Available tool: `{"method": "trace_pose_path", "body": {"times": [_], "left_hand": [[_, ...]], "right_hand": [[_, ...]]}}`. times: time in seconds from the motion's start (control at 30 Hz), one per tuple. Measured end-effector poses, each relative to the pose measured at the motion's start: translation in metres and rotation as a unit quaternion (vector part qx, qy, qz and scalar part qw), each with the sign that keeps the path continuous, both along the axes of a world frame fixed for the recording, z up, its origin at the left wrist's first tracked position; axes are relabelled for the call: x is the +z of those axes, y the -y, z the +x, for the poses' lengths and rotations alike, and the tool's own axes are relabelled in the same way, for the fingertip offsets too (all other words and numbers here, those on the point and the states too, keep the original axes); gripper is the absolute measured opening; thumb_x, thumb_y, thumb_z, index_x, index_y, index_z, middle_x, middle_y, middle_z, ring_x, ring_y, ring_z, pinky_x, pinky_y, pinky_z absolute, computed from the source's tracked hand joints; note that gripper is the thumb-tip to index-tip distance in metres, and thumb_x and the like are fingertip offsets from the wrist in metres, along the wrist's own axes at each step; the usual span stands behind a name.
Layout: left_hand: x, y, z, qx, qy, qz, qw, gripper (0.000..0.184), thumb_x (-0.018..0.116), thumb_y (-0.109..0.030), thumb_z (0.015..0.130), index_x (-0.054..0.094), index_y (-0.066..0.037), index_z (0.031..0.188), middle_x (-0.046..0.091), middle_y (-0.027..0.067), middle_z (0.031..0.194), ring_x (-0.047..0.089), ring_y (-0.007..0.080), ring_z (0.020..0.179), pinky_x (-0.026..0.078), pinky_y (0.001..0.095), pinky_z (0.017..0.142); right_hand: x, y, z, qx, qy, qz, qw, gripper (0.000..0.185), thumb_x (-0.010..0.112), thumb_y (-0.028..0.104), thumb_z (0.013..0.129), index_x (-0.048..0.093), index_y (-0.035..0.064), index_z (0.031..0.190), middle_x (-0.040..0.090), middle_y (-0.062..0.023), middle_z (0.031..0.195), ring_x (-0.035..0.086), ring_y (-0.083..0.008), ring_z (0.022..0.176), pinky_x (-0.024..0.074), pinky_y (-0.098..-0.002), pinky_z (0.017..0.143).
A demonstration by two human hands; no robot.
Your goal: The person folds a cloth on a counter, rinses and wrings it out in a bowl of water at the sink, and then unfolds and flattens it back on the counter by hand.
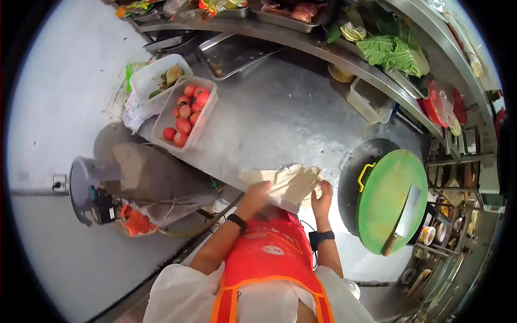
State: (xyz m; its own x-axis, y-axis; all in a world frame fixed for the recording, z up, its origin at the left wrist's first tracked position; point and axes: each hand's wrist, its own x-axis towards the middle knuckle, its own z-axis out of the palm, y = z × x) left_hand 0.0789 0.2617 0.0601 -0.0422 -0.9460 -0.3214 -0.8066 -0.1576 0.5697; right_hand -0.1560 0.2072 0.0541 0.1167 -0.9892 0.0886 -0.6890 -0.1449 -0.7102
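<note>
Cream-coloured, creased cloth (295,182) lies at the near edge of the brushed grey steel counter (269,121), directly in front of the person's red apron with orange trim (272,264), and both hands are at it. The left hand (254,198) is at its left side, blurred, so I cannot tell whether those fingers pinch the fabric or merely press on it. The right hand (322,197) is at the opposite side, its thumb and fingertips seemingly pinching the cloth's edge while the hand is raised slightly on its fingertips. Having one hand at each side probably keeps the limp fabric spread and under control, and working close to the body lets both elbows stay bent and low. The left forearm slants inward from the lower left; the right one rises nearly straight, its wrist wearing a black band (321,237). A pale flat surface shows under the near edge, though whether it is a fold or a separate thing is unclear. Well to the right, a broad-bladed steel cleaver with a wooden handle (411,207) rests flat on the round green chopping board (377,199), handle toward the person, likely for easy reach. Farther left, a clear plastic tub (212,114) keeps red, round tomatoes (183,125) together, apart from the cloth.
</note>
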Motion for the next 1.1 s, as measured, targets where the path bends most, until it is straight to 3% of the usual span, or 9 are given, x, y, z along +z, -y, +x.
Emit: {"method": "trace_pose_path", "body": {"times": [0.07,0.13,0.17,0.3,0.43,0.47,0.73,0.93,1.1], "left_hand": [[-0.028,-0.005,-0.013,0.038,-0.051,-0.173,0.983,0.015,0.048,-0.008,0.071,0.05,-0.001,0.084,0.055,0.0186,0.079,0.052,0.0381,0.073,0.041,0.0458,0.064],[-0.066,-0.001,-0.015,0.021,-0.043,-0.114,0.992,0.021,0.054,-0.009,0.068,0.048,-0.002,0.086,0.053,0.0174,0.085,0.052,0.0346,0.083,0.041,0.0455,0.071],[-0.066,0.006,-0.016,0.029,-0.034,-0.088,0.995,0.022,0.055,-0.01,0.066,0.049,-0.002,0.086,0.053,0.0168,0.087,0.051,0.0338,0.085,0.04,0.0453,0.072],[-0.064,0.009,-0.021,0.079,-0.012,-0.079,0.994,0.026,0.057,-0.014,0.062,0.051,-0.007,0.086,0.053,0.0129,0.087,0.051,0.0331,0.087,0.04,0.0451,0.072],[-0.076,0.008,-0.016,0.089,-0.077,-0.196,0.974,0.025,0.058,-0.013,0.058,0.048,-0.007,0.08,0.05,0.0115,0.08,0.051,0.0317,0.081,0.039,0.0436,0.066],[-0.075,0.002,-0.018,0.089,-0.074,-0.179,0.977,0.025,0.058,-0.013,0.058,0.048,-0.007,0.08,0.05,0.0115,0.08,0.051,0.0317,0.081,0.039,0.0436,0.066],[-0.074,0.012,-0.017,0.057,-0.056,-0.086,0.993,0.028,0.063,-0.014,0.062,0.046,-0.007,0.082,0.051,0.0109,0.082,0.051,0.0303,0.082,0.038,0.0438,0.069],[-0.07,0.018,-0.018,0.037,-0.034,-0.056,0.997,0.025,0.061,-0.015,0.066,0.046,-0.008,0.085,0.049,0.0102,0.09,0.047,0.0309,0.092,0.036,0.0431,0.074],[-0.055,0.001,-0.042,0.087,0.055,-0.065,0.993,0.033,0.059,-0.013,0.07,0.05,-0.007,0.101,0.048,0.0106,0.1,0.045,0.0303,0.098,0.034,0.0424,0.081]], "right_hand": [[-0.017,-0.017,0.015,0.017,-0.013,0.01,1.0,0.04,0.06,0.001,0.066,0.055,0.0043,0.106,0.049,-0.0196,0.109,0.045,-0.035,0.104,0.0374,-0.0386,0.089],[-0.045,-0.032,0.026,0.059,0.027,0.078,0.995,0.046,0.062,0.011,0.068,0.053,0.0072,0.113,0.042,-0.0205,0.12,0.04,-0.0365,0.112,0.0346,-0.0396,0.093],[-0.06,-0.042,0.028,0.1,-0.132,0.105,0.981,0.06,0.063,0.023,0.069,0.043,0.0131,0.125,0.027,-0.0199,0.134,0.028,-0.039,0.122,0.0273,-0.0467,0.098],[-0.056,-0.051,0.039,0.117,-0.214,0.101,0.965,0.083,0.067,0.029,0.064,0.025,0.0206,0.135,0.009,-0.0179,0.142,0.01,-0.0411,0.129,0.0173,-0.0583,0.098],[-0.049,-0.037,0.039,0.155,-0.268,0.17,0.935,0.09,0.071,0.035,0.06,0.024,0.0234,0.136,0.009,-0.0156,0.143,0.007,-0.0393,0.131,0.0113,-0.0606,0.098],[-0.064,-0.04,0.034,0.154,-0.246,0.118,0.95,0.092,0.072,0.035,0.059,0.023,0.0243,0.136,0.008,-0.0141,0.144,0.006,-0.0373,0.131,0.0092,-0.0604,0.099],[-0.045,-0.022,0.017,0.171,-0.104,0.2,0.959,0.08,0.069,0.03,0.063,0.031,0.0269,0.133,0.007,-0.0041,0.145,0.004,-0.0266,0.134,-0.0039,-0.0532,0.102],[-0.048,-0.036,-0.003,0.149,-0.066,0.198,0.967,0.073,0.067,0.022,0.065,0.036,0.0283,0.131,0.012,-0.0015,0.145,0.006,-0.0248,0.134,-0.0042,-0.0519,0.103],[-0.039,-0.038,0.003,0.095,-0.052,0.173,0.979,0.057,0.066,0.022,0.066,0.049,0.0215,0.121,0.028,-0.0039,0.139,0.021,-0.0256,0.13,0.0027,-0.0548,0.102]]}}
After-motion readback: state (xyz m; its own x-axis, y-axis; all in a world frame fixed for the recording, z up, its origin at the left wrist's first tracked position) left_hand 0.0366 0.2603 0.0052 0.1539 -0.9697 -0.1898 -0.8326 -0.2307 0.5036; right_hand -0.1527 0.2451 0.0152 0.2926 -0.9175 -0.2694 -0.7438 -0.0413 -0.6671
